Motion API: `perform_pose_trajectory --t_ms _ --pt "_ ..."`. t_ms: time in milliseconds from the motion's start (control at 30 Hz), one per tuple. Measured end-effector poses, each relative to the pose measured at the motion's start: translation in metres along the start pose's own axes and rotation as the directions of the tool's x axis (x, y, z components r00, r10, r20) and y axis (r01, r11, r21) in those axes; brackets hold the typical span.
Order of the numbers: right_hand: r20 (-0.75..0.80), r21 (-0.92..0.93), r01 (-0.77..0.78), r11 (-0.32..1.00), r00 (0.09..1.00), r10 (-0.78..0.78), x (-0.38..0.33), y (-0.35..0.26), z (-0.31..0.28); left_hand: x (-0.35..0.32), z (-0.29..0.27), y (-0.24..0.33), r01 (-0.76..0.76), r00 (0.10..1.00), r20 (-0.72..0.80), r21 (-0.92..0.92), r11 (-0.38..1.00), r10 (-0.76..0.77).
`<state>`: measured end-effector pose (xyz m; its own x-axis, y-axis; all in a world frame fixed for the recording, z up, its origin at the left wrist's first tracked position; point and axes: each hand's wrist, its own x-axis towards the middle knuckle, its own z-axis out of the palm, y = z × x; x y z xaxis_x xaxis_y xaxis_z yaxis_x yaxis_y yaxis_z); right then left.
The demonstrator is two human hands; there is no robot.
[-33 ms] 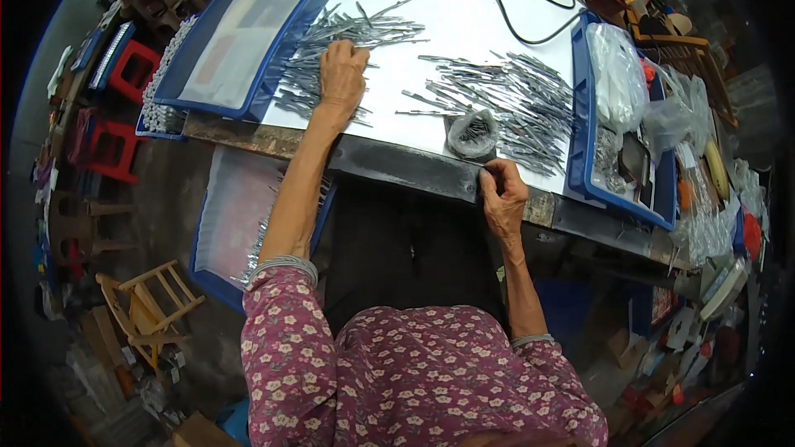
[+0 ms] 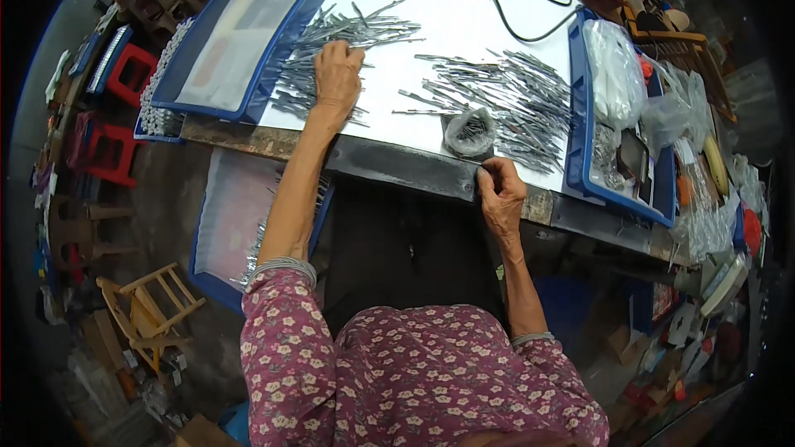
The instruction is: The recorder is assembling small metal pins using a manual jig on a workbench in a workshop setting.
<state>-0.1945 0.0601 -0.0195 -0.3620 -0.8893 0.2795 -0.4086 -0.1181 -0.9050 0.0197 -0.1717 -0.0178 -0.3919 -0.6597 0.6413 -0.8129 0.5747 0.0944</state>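
A: Left hand (image 2: pixel 338 76)?

B: Flat, palm down, fingers spread a little, pressed on the left pile of grey metal rods (image 2: pixel 331 50). That pile lies on the white tabletop (image 2: pixel 464 12) toward its left edge, just beside a blue tray (image 2: pixel 248 33) that overhangs the left corner. Nothing clamped in the hand, as far as I can see.

A: Right hand (image 2: pixel 499 194)?

B: At the near edge of the tabletop, on the dark metal strip (image 2: pixel 397 167) along the front. Fingers curled in, thumb and forefinger pinched together at the strip's lip. Whether a rod sits in the pinch, cannot tell; too small.

A: Hands together?

B: Well apart. Left one farther in on the tabletop, right one at the near edge.

A: Other rods?

B: A second, wider pile (image 2: pixel 505 95) right of centre, fanned out, running up to another blue tray (image 2: pixel 580 116) on the right edge. A small clear bag (image 2: pixel 469 132) with dark bits in it sits at that pile's near side, just above the right hand.

A: Else?

B: Black cable (image 2: pixel 517 21) looped at the far edge. Clear plastic bags (image 2: pixel 617 74) in the right tray. A third blue tray (image 2: pixel 240 223) lower down, below the tabletop's left side, under the left forearm. Red stools (image 2: pixel 124 74) and a small wooden chair (image 2: pixel 149 306) on the floor to the left.
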Motion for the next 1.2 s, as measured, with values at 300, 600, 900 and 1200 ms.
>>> perform_pose_trajectory --t_ms 300,600,900,1200 --pt "-0.034 0.030 -0.029 0.999 0.999 0.030 0.002 -0.004 -0.001 0.001 -0.006 0.015 0.001 0.998 0.062 0.087 0.996 -0.007" --pt "-0.033 -0.001 0.003 1.000 0.999 -0.003 0.002 -0.009 -0.001 0.015 0.011 0.065 -0.026 0.999 0.009 -0.480 0.877 0.035" --pt "-0.045 -0.014 0.007 1.000 0.999 -0.007 0.003 -0.008 0.000 0.041 0.041 0.111 -0.066 0.964 0.206 -0.431 0.900 0.169" --pt "-0.043 -0.031 0.020 0.999 0.999 -0.021 0.004 -0.012 -0.002 0.038 0.040 0.127 0.087 0.952 0.302 -0.425 0.901 0.050"
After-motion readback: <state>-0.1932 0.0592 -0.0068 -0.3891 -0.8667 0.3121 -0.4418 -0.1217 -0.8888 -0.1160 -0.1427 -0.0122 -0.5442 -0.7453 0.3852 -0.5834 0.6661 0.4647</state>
